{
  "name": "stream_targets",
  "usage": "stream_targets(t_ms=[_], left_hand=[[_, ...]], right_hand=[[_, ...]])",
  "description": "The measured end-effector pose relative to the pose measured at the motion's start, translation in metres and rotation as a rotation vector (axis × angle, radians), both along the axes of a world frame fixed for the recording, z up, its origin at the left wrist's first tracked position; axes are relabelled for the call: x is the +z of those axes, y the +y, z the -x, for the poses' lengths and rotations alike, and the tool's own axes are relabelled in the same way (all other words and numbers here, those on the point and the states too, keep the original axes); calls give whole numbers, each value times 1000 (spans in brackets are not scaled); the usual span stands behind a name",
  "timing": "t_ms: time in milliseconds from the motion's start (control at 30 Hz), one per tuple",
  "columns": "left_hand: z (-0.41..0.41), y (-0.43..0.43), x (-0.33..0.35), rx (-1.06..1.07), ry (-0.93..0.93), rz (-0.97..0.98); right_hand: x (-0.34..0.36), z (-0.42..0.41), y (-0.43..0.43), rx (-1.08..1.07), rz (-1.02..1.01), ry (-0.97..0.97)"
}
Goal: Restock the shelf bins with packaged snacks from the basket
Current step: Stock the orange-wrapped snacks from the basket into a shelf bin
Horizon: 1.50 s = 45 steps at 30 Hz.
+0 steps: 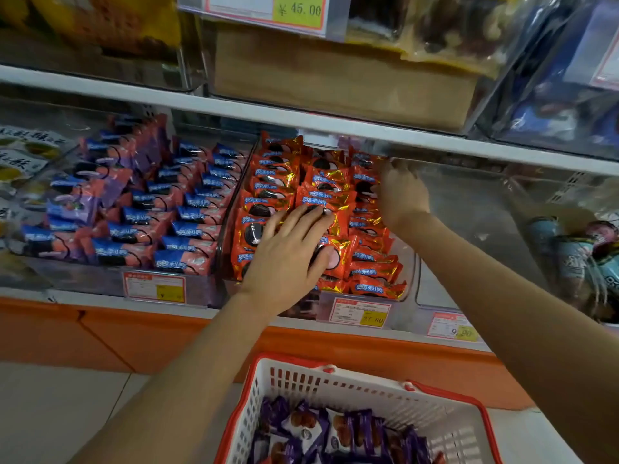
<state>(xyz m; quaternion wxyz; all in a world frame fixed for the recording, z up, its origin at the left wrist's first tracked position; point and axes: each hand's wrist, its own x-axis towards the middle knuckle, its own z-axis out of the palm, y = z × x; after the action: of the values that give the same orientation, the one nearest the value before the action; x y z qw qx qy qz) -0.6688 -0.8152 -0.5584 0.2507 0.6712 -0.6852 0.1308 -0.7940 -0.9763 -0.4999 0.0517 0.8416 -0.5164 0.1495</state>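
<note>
A clear shelf bin (407,262) holds several rows of orange-red foil cookie packs (278,175). My left hand (288,252) lies flat on the packs in the middle of the bin, fingers straight and spread. My right hand (402,192) reaches deeper along the bin's right side, fingers against the packs in the rightmost row; whether they grip one is hidden. Below, a white basket with a red rim (335,380) holds several purple snack packs (338,433).
A neighbouring bin on the left is filled with blue-and-pink cookie packs (160,209). A bin to the right (475,216) shows bare bottom, with cup-like items (576,252) further right. A shelf board (301,122) hangs close above. Price tags (361,313) line the front edge.
</note>
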Motion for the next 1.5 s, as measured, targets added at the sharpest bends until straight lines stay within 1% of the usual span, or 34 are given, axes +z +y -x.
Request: stream_targets(t_ms=[167,300,333,400,500,667,733,800,933,1000,1067,1100,1133,1200,1300,1367,1500], left_hand=[[-1,-1,-2,3,-20,23],[-1,-1,-2,8,-30,17],[-1,-1,-2,7,-28,13],[-1,-1,-2,3,-22,14],[0,-1,-1,7,-24,18],[0,-1,-2,21,-42,24],[1,-1,-2,28,-52,17],[1,-1,-2,35,-63,0],[2,1,1,59,-106,-42],[5,3,4,97,-157,-57],[12,7,9,135,-186,-54],[17,9,12,143,-195,-32],[23,12,14,143,-205,-2],[39,20,13,117,-222,60],[65,38,0,41,-218,118],[82,52,-18,-26,-208,134],[106,78,-64,-122,-167,60]], right_hand=[[1,-3,-12,49,-21,65],[1,-1,-15,60,167,189],[0,-1,-14,68,175,187],[0,-2,-10,95,144,159],[1,0,-4,138,128,190],[0,12,10,176,-15,158],[1,18,20,186,-24,132],[2,26,30,226,-22,82],[-3,49,53,302,-14,50],[-8,65,70,360,3,68],[-17,83,87,463,72,108],[-21,92,97,499,115,141],[-25,101,106,526,114,193],[-35,116,121,527,48,292],[-46,139,144,509,49,341],[-58,157,153,523,23,340],[-90,186,163,556,-59,378]])
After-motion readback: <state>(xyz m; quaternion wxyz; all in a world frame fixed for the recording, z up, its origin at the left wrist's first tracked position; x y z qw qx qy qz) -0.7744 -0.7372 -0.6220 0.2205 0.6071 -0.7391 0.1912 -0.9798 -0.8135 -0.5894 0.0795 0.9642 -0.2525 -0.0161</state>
